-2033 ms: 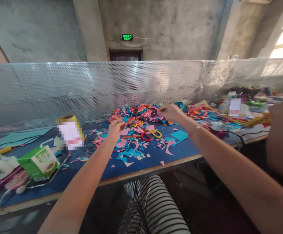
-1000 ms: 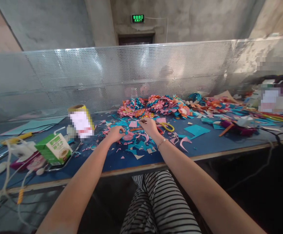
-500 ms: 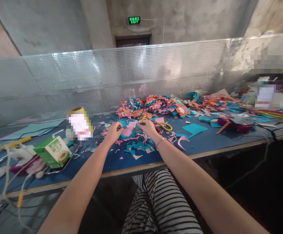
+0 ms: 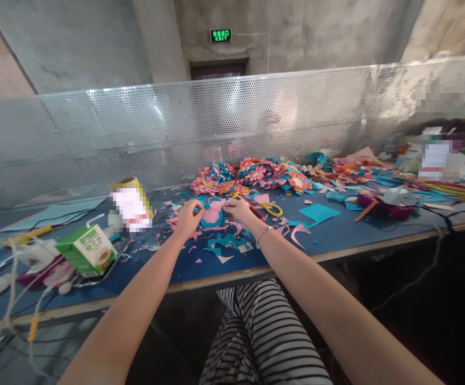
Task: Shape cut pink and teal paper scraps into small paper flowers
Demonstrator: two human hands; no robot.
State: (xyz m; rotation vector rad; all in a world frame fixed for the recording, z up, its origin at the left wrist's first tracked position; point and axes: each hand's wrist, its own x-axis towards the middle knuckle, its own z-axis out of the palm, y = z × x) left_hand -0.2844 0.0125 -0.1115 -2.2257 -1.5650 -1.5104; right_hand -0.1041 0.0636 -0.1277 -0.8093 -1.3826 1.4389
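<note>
Between my two hands is a pink and blue cut-out piece (image 4: 211, 216), pink in the middle with blue along its edge; paper or felt, I cannot tell. My left hand (image 4: 190, 218) is closed in a pinch at its left upper edge. On the other side my right hand (image 4: 239, 210), with a bracelet at the wrist, pinches its upper right edge. Small blue scraps (image 4: 220, 241) and pink scraps lie around both hands. Scissors with yellow handles (image 4: 272, 208) rest just right of my right hand.
Layered pink, blue and orange flowers (image 4: 256, 174) are heaped behind my hands, before a perforated metal screen (image 4: 168, 133). A green drink carton (image 4: 90, 250) and a yellow can (image 4: 146, 200) stand left, near loose cables (image 4: 13, 267). A blue sheet (image 4: 319, 213) lies to the right.
My right hand has shifted slightly left, its fingertips nearer the top of the pink and blue piece. The left hand has moved a little right. Everything else stays where it was.
</note>
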